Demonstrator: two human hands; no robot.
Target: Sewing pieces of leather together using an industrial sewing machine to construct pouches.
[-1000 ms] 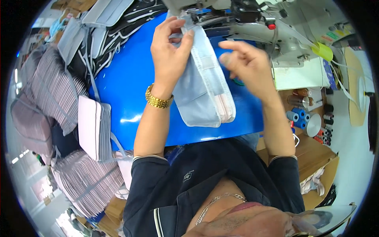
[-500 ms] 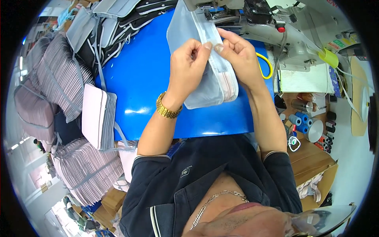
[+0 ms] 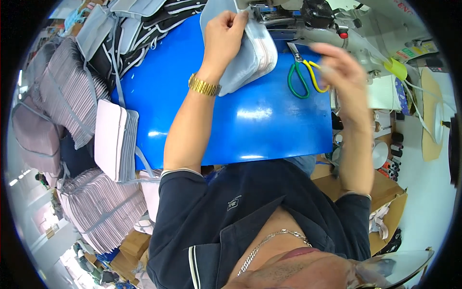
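Blue sheeting covers the desk (image 3: 269, 130), which is set at the centre of a crowded workroom and is used below as the reference for all positions. At the far edge of the desk, a sewing machine (image 3: 317, 14) is mounted, partly cut off by the top of the view.

Over the far part of the desk, a pale grey pouch (image 3: 243, 62) with a whitish band and a pinkish strip is held at an angle. Its upper end is cut off by the top of the view; whether its underside is supported by the desk cannot be told. The pouch is clamped between the thumb and fingers of the left hand (image 3: 223, 41). A gold watch (image 3: 204, 85) is worn on the left wrist.

The right hand (image 3: 344, 77) is raised, well apart from the left, near the right edge of the desk. It is blurred, with thumb and forefinger spread. On the desk, just beside this hand, scissors (image 3: 299, 60) with one green and one yellow handle are laid, blades directed toward the far edge.

Left of the desk, striped bundles (image 3: 72, 86) are piled and tied with grey straps. Right of the desk, thread spools (image 3: 394, 149) and a cardboard box (image 3: 385, 192) are located.
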